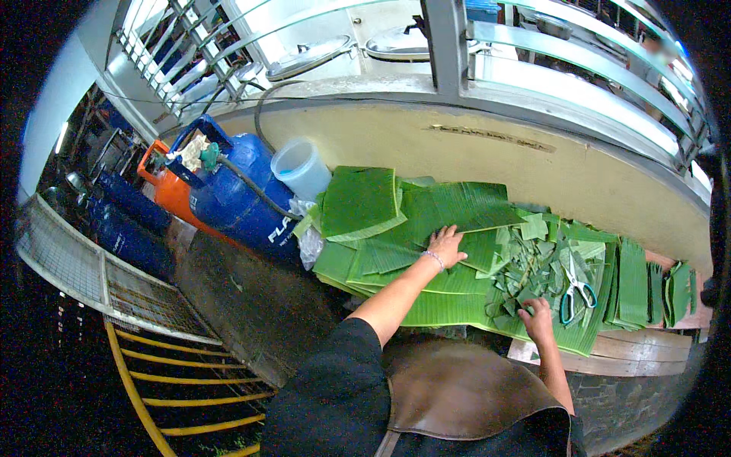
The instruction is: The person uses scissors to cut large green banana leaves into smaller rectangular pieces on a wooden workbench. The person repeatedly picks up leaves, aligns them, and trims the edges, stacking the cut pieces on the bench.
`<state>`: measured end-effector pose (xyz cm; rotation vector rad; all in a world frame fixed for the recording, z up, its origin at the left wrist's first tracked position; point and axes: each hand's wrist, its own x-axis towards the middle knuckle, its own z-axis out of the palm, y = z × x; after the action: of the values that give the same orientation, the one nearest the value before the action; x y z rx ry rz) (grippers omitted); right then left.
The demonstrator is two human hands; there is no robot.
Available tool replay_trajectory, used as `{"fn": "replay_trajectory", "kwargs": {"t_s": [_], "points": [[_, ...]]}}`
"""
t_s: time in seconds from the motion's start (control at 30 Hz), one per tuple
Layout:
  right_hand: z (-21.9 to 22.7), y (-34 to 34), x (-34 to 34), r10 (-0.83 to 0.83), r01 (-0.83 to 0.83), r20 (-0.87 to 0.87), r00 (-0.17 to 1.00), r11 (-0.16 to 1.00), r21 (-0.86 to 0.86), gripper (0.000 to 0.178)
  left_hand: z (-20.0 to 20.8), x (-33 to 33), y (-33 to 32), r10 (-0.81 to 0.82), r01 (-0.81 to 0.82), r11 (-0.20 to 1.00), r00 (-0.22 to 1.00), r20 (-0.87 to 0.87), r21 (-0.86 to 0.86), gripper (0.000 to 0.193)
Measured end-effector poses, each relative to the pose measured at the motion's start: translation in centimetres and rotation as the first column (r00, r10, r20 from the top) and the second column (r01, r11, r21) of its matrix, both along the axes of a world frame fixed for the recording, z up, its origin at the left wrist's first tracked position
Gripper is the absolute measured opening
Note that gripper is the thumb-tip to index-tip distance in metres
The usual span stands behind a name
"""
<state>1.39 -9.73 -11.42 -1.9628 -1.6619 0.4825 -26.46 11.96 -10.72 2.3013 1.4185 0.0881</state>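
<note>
My left hand (445, 245), with a bracelet at the wrist, rests open on a stack of cut banana leaves (365, 199), its fingers spread over the green sheets. To the right, my right hand (539, 316) is curled at the edge of a heap of small leaf scraps (525, 263). Its fingertips are drawn together; what they hold, if anything, is too small to make out. Just beside it, scissors (576, 292) with teal-edged handles lie on the scraps, blades pointing away from me. More folded leaf pieces (630, 282) line the right end.
A blue gas cylinder (247, 186) with a hose and an orange cylinder (183, 198) stand left of the leaves. A translucent plastic tub (302, 169) sits beside them against the cream wall (365, 126). Wooden boards (636, 354) jut out at right. Yellow railings (183, 401) are lower left.
</note>
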Motion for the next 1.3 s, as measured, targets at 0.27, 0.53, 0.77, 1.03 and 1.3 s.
{"fn": "replay_trajectory", "kwargs": {"t_s": [0.27,0.53,0.77,1.03,1.3], "points": [[-4.7,-0.3,7.4,-0.305,0.362,0.428,0.851,0.931,-0.056,0.057,0.8,-4.5,-4.3,0.081,-0.101,0.994,0.941,0.328,0.042,0.032],[-7.1,0.2,12.0,-0.394,0.358,0.257,0.883,0.917,0.175,0.041,1.7,-6.5,-14.3,0.147,-0.204,0.974,0.898,0.414,0.096,0.031],[-5.9,-1.7,12.0,-0.24,0.201,0.446,0.862,0.97,0.134,0.039,2.5,-1.6,-18.7,0.153,-0.239,0.963,0.866,0.475,0.127,0.027],[-4.6,-1.6,11.7,-0.224,0.228,0.331,0.916,0.973,0.029,0.055,2.0,7.8,-23.1,-0.084,-0.013,0.977,0.891,0.447,0.211,0.028],[-4.2,-0.9,13.8,-0.201,0.2,0.254,0.946,0.979,0.032,0.053,1.9,13.3,-25.2,-0.274,0.217,0.958,0.886,0.373,0.189,0.032]]}}
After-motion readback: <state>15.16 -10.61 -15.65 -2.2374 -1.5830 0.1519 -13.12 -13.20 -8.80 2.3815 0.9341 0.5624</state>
